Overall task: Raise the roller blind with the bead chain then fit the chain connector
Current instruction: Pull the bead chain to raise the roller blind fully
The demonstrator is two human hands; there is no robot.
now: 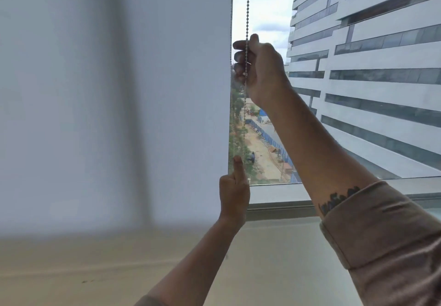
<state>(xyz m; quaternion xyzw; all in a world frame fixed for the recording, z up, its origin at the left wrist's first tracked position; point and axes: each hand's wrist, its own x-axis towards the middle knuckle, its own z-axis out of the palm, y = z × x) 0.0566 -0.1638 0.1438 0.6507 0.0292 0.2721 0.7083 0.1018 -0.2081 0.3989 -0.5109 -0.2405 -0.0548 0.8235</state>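
Blurred bead chain (247, 7) past right hand (259, 69)

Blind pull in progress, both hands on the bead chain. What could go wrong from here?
1. The right hand fists one strand of the bead chain high up, while the left hand sits low by the other strand; pulling both at once would likely stall the roller blind.
2. The left hand's hold looks light, so that strand may slip.
3. The frame is motion-blurred; a jerky pull could strain the chain.

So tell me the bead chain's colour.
Silver-grey metallic bead chain, clearest in the head view against the sky.
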